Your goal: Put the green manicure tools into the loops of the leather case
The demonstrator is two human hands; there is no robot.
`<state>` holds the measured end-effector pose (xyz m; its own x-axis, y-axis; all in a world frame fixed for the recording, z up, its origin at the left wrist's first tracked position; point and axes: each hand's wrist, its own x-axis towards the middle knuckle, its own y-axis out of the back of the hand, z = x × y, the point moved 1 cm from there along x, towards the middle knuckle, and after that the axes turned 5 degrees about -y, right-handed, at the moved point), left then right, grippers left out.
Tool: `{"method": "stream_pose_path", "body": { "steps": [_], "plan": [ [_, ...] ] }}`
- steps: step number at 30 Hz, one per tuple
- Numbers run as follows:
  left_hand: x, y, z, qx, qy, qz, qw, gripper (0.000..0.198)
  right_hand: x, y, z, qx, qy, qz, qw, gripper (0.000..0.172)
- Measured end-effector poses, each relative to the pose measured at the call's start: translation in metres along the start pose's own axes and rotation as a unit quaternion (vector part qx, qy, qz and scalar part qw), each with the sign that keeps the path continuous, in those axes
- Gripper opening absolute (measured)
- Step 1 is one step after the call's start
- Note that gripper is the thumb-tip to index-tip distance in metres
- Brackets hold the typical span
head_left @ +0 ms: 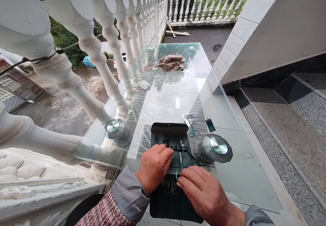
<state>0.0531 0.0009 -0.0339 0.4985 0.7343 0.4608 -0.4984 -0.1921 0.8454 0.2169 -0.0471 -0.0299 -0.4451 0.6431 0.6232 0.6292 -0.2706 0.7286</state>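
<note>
Head view: right hand [203, 193] pinches scissors [181, 160] on case [168, 131].

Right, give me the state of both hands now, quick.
Left hand: bent fingers press on the black case, gripping nothing visible.
Right hand: fingertips pinched on the teal-handled tool in the case.

No word, brand or number can be read anywhere in the view. The small flat box [144, 84] on the far left of the glass table [229, 171] carries some print (too small and blurred to make out). The black tool case [168, 202] at the near edge shows no legible mark.
</note>
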Motion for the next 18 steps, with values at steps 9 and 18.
{"method": "stream_pose_path", "body": {
  "steps": [9, 18],
  "plan": [
    [0.002, 0.0, 0.0, 0.006, 0.04, -0.093, 0.995, 0.01, 0.008, -0.016, -0.001, -0.003, -0.088, -0.001, 0.996, 0.014],
    [0.003, 0.003, 0.0, -0.01, 0.049, -0.177, 0.983, 0.008, 0.004, -0.021, 0.001, 0.081, -0.137, -0.027, 0.987, 0.015]
  ]
}}
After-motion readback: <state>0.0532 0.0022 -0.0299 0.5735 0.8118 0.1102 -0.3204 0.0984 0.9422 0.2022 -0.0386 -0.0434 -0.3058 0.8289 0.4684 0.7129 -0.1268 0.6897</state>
